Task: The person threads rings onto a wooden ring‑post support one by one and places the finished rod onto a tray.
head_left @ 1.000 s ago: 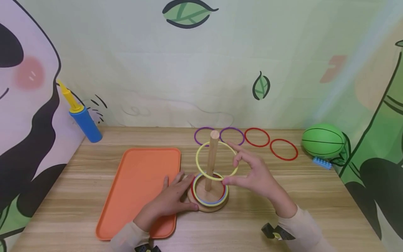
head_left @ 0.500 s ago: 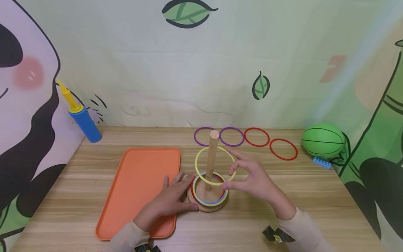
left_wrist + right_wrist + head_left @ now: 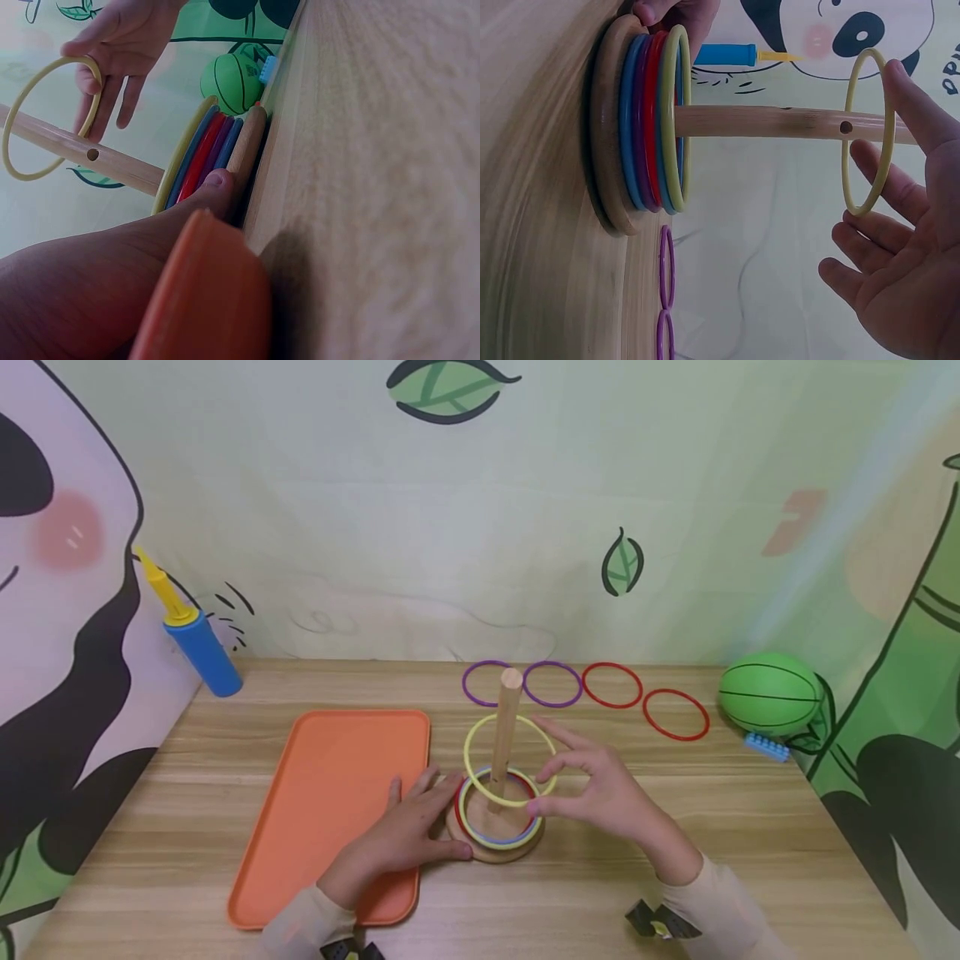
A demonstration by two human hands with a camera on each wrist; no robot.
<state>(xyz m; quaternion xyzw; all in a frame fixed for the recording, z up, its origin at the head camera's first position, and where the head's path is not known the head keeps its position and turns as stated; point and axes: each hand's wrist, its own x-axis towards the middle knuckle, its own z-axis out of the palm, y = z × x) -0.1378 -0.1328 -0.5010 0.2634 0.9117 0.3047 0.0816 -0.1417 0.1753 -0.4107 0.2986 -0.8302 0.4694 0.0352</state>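
Note:
In the head view my right hand point(image 3: 607, 793) pinches a yellow ring point(image 3: 466, 752) by its right side, thumb below. The ring is around the wooden peg point(image 3: 506, 727) of a ring toss stand, held partway up, clearly above the stack. The right wrist view shows the ring's hoop point(image 3: 889, 127) near the peg's upper part. My left hand point(image 3: 397, 835) holds the left edge of the round wooden base point(image 3: 510, 858) between thumb and fingers. On the base lie several stacked rings, with a yellow one point(image 3: 684, 169) on top and red point(image 3: 655, 120), purple and blue below.
An orange tray point(image 3: 337, 793) lies left, partly under my left arm. Two purple rings point(image 3: 552, 706) and two red rings point(image 3: 677, 740) lie along the back. A green ball point(image 3: 770, 693) and blue toy brick point(image 3: 767, 747) sit right; a blue-yellow hand pump point(image 3: 201, 647) stands back left.
My right hand has lowered the yellow ring a little along the peg and shifted slightly left. My left hand stays in place on the base.

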